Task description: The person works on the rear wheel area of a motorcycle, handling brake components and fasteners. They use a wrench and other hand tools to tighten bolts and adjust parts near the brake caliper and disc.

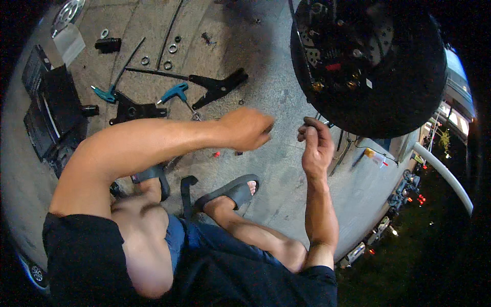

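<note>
Right grip curled near black wheel, contents unclear; left grip half-closed

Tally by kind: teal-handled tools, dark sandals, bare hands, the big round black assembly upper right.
Teal-handled tools: 2
Dark sandals: 2
Bare hands: 2 (left hand, right hand)
Big round black assembly: 1
Total: 7

Scuffed grey concrete floor, unevenly lit; at right, a curved white pole and small parked vehicles against night darkness.
</note>
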Tool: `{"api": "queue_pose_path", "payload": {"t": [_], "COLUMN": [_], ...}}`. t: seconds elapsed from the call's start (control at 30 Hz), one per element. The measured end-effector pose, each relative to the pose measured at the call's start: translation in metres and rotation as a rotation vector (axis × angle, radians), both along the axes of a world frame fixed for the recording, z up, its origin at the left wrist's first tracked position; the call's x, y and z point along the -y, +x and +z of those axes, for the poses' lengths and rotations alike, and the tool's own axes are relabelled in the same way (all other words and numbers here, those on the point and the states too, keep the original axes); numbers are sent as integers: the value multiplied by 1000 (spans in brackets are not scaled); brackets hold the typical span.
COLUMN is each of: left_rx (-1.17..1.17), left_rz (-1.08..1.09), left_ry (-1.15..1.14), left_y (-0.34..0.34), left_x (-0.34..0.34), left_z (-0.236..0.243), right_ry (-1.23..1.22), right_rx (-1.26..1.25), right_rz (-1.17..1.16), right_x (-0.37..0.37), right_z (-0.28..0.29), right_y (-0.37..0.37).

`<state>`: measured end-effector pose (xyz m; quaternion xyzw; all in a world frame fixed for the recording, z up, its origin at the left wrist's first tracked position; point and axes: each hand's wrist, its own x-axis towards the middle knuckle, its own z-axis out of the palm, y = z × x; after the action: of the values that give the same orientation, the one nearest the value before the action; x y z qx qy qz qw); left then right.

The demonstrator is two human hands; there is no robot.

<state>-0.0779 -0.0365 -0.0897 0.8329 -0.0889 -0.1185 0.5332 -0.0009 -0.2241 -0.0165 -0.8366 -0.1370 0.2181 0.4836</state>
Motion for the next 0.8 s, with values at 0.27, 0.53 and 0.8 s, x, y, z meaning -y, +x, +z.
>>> {"api": "queue_pose_path", "payload": {"t": [0.27,0.53,0.8], "left_rx": [-317,-219,-289], "left_rz": [-711,-456,-506], "left_ry": [160,-68,-90], "left_y": [-60,-44,-49], "left_x": [9,-8,-11], "left_z": [-19,-10,-22], "right_ry": [189,452,591], "right_rx": [-289,-668,-758], "right_rz": [-122,-352,-304], "right_x": [-58,-84,-76], "right_z": [17,19,16], "right_y": [7,7,12]}}
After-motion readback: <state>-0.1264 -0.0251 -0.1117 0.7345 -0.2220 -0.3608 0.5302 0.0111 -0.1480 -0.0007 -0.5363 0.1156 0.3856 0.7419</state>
